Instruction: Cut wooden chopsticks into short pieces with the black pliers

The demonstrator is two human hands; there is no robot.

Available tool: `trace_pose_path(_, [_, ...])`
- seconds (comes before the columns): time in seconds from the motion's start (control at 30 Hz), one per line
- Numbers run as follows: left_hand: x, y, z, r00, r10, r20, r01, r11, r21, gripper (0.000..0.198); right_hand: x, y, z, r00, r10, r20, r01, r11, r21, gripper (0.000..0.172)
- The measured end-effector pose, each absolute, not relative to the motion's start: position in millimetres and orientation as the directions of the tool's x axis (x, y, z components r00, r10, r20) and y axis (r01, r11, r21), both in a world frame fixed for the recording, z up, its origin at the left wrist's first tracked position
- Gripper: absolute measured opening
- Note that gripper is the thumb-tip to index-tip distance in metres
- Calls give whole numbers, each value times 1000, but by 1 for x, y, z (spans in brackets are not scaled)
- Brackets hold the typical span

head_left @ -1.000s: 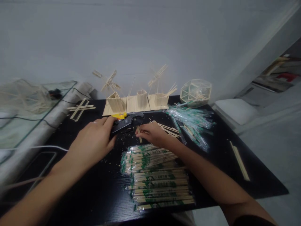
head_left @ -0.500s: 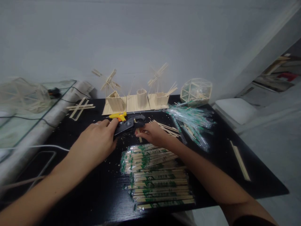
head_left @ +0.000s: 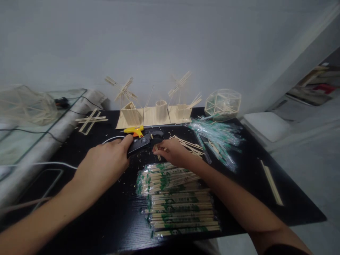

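Observation:
My left hand (head_left: pixel 106 161) is wrapped round the handles of a black hand cutter (head_left: pixel 143 141), whose hooked jaw points right. A short piece of wooden chopstick sits at the jaw, and my right hand (head_left: pixel 174 151) pinches chopstick pieces (head_left: pixel 157 153) just below it. Right behind the cutter lies a yellow glue gun (head_left: pixel 135 131). Loose bare chopsticks (head_left: pixel 190 145) are spread beyond my right wrist. Nearer to me, wrapped chopsticks (head_left: pixel 180 209) with green print lie in a stack, partly under my right forearm.
Wooden stick models on three boards (head_left: pixel 155 122) stand along the wall, with a crossed-stick frame (head_left: pixel 91 121) to their left. Empty wrappers (head_left: pixel 217 136) pile up at the right, before a faceted stick-framed shape (head_left: pixel 223 104). Several sticks (head_left: pixel 272 184) lie near the table's right edge.
The cutter's jaws look closer together around the stick, and my left hand's grip appears tighter. My right hand stays nearly where it was. The view has shifted slightly.

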State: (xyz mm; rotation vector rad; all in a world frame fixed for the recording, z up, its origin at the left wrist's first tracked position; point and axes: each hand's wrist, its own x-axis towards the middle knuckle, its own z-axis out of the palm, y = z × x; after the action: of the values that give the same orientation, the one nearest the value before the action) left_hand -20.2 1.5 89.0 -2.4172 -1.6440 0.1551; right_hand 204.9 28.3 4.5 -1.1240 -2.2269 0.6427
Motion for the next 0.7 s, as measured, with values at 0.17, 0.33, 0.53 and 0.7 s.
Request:
trace_pose_path(0.17, [-25, 9, 83, 378, 922, 89, 918, -360, -165, 23, 213, 31, 13, -482, 846, 227, 527, 487, -697, 5])
trace_pose_path(0.33, [-37, 16, 62, 331, 891, 311, 930, -364, 54, 27, 243, 30, 42, -375, 900, 224, 608, 421, -673, 10])
trace_pose_path(0.53, [-35, 13, 30, 294, 920, 259, 791, -386, 475, 26, 244, 31, 33, -412, 911, -21, 781, 341, -523, 10])
trace_pose_path(0.7, [-26, 5, 15, 366, 911, 188, 700, -403, 589, 33, 220, 28, 1, -461, 886, -37, 765, 376, -523, 8])
